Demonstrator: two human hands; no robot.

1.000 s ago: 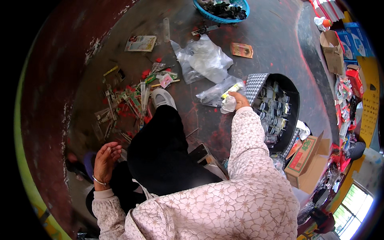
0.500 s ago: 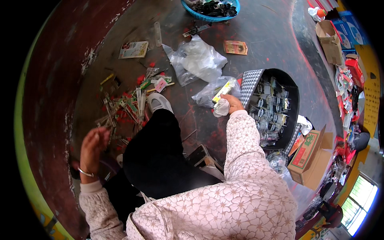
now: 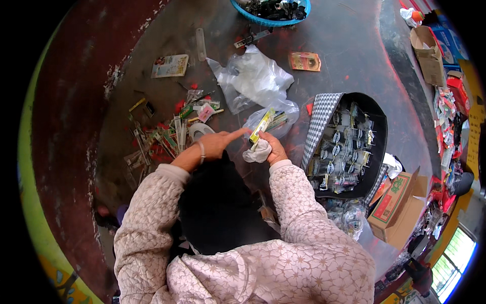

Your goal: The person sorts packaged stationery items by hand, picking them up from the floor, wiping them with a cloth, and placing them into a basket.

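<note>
Dark floor (image 3: 349, 55) lies below. The left hand (image 3: 215, 145) has swung across toward the yellow packet (image 3: 262, 124), bringing both hands close together; its grip is unclear. The right hand (image 3: 275, 150) grasps packet and white cloth (image 3: 257, 152) near the clear bag (image 3: 290, 109).

Left hand (image 3: 216, 145) reaching across, right hand (image 3: 274, 150) clenched

Packet (image 3: 261, 125): yellow and white, 1 o'clock, near the middle
Cloth (image 3: 257, 151): white, at the packet's 6 o'clock
Coat (image 3: 304, 263): pale pink with light-brown flowers, 6 o'clock
Trousers (image 3: 217, 210): black, 7 o'clock
Bin (image 3: 379, 129): black, with black-and-white checks, 3 o'clock
Basket (image 3: 271, 22): blue, 12 o'clock
Wall (image 3: 66, 126): dark red, 9 o'clock
</note>
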